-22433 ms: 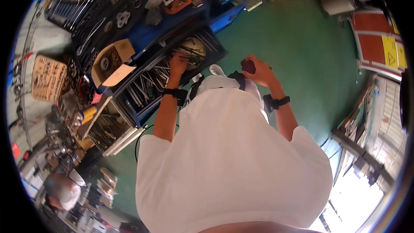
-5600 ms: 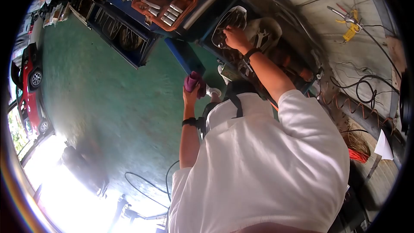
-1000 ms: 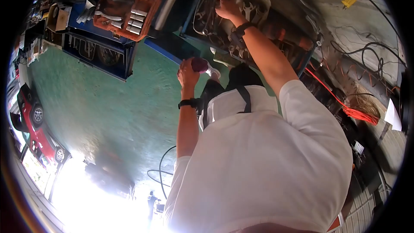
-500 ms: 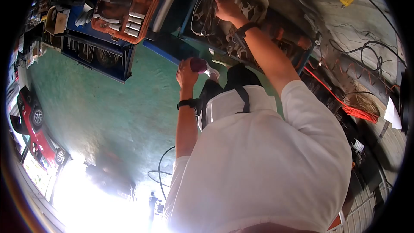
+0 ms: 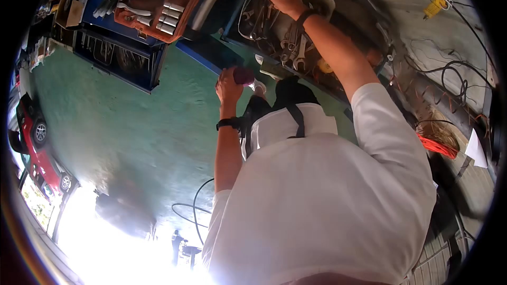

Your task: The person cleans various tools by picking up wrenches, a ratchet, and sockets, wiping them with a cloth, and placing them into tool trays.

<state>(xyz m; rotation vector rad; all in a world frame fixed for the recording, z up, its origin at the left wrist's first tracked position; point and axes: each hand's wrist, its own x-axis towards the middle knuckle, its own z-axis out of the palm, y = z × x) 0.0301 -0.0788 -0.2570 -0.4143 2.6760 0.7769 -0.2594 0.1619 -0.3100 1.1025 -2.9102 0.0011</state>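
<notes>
My left hand [image 5: 229, 86] is closed around a dark purple cloth [image 5: 244, 76], held over the green floor beside a blue panel [image 5: 208, 55]. My right hand [image 5: 288, 2] reaches into an open drawer [image 5: 232, 27], over a white-rimmed container [image 5: 245, 8] of metal tools. Its fingers are pinched together, and whatever they hold is too small and dark to make out. Several wrenches [image 5: 301, 55] lie in the drawer below that hand. A second pale container [image 5: 323, 1] stands partly hidden behind my right wrist.
An orange socket case [image 5: 183, 1] lies open on the blue cabinet at upper left, above an open tool drawer [image 5: 142, 82]. A red car [image 5: 39, 148] stands far left. Black hose [image 5: 196, 200] loops on the floor. Orange cable [image 5: 439, 146] hangs at right.
My right hand has shifted slightly right and up over the container, and its arm now covers more of the drawer's right part. My left hand keeps the cloth in nearly the same place.
</notes>
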